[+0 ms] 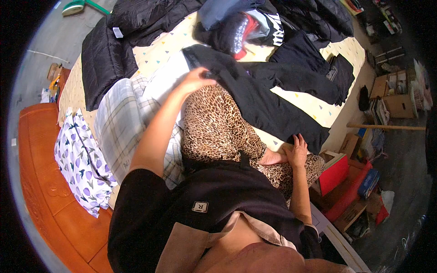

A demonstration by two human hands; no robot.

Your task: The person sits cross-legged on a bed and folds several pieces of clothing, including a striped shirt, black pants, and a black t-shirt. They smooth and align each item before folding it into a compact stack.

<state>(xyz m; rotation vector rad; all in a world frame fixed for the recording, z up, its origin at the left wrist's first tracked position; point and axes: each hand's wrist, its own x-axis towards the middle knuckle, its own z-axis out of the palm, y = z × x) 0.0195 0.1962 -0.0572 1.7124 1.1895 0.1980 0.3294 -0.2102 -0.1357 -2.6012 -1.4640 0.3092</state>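
A pair of black trousers [252,92] lies spread across the bed before me, its upper end beside my left knee. My left hand [199,80] is at that upper end, thumb and fingers around the edge of the dark cloth; the fingertips are partly hidden. My right hand [297,152] rests by my bare foot [273,158], its fingertips touching the lower leg of the trousers and its fingers slightly apart. My crossed legs wear leopard-print trousers [208,123].
A patterned cream sheet [158,51] covers the bed. Black padded jackets [106,65] and a heap of clothes [235,30] lie beyond. At left are a plaid quilt [117,119], a tulip-print pillow [82,163] and a wooden headboard [51,181]. Boxes [397,105] stand at right.
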